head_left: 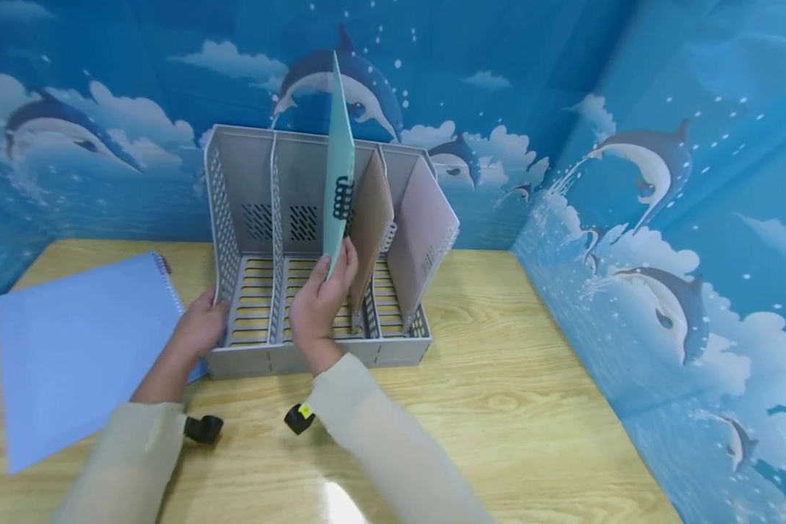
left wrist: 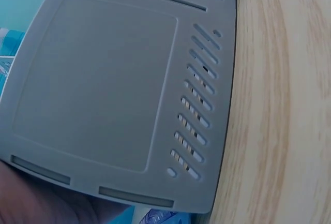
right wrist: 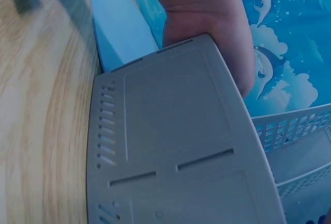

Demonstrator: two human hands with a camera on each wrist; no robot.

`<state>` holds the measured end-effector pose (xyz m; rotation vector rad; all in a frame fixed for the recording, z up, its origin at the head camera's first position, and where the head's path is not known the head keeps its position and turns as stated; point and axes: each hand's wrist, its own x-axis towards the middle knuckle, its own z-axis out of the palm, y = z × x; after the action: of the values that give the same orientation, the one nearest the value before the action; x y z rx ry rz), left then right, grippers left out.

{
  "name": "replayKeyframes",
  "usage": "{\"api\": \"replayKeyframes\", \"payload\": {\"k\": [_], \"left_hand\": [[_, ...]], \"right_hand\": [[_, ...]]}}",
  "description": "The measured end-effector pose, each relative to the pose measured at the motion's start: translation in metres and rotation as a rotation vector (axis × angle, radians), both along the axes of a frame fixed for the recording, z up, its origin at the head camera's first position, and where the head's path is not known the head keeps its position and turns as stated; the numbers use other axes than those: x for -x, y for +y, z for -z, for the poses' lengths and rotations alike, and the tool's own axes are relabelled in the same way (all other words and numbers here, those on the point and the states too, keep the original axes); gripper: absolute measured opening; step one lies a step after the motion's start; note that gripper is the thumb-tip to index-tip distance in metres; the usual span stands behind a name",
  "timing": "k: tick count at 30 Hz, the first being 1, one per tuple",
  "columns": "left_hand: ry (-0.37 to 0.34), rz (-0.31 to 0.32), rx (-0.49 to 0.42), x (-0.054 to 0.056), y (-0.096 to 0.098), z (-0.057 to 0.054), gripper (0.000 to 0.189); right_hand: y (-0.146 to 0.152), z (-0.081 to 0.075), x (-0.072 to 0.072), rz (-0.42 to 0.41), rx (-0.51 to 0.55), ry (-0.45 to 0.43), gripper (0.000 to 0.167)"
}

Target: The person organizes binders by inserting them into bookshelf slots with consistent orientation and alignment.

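A grey file organizer (head_left: 242, 360) with upright dividers stands on the table. My left hand (head_left: 199, 324) grips its left side wall near the front. My right hand (head_left: 324, 295) pinches the lower near edge of a mint-green spiral notebook (head_left: 338, 156), thumb on the left face and fingers on the other side. The notebook is upright, in line with the middle slots, and rises well above the organizer's back. Just right of it leans a brown spiral notebook (head_left: 372, 218); a pale pink spiral notebook (head_left: 419, 233) leans in the rightmost slot. In both wrist views the organizer's outer panel fills much of the picture.
A large blue spiral notebook (head_left: 92, 349) lies flat on the wooden table (head_left: 511, 407), left of the organizer and partly under my left forearm. A blue dolphin-print curtain (head_left: 661, 218) hangs behind the table and along its right side.
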<state>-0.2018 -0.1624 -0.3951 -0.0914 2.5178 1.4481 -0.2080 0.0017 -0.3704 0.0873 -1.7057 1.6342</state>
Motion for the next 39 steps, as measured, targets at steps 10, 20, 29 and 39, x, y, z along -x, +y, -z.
{"api": "replayKeyframes", "payload": {"k": [10, 20, 29, 39], "left_hand": [[0.001, -0.013, 0.006, -0.001, 0.002, -0.001, 0.057], [0.006, -0.003, -0.037, 0.001, -0.001, 0.002, 0.057], [0.006, -0.01, -0.026, 0.0, 0.001, 0.0, 0.058], [-0.013, 0.002, -0.037, -0.002, 0.0, 0.0, 0.058]], "right_hand": [[-0.011, 0.008, 0.005, 0.02, 0.038, -0.082, 0.045], [-0.011, 0.011, -0.002, 0.017, 0.026, -0.247, 0.045], [-0.003, 0.01, -0.003, -0.088, 0.18, -0.328, 0.048], [-0.001, 0.012, -0.006, -0.06, 0.122, -0.352, 0.041]]}}
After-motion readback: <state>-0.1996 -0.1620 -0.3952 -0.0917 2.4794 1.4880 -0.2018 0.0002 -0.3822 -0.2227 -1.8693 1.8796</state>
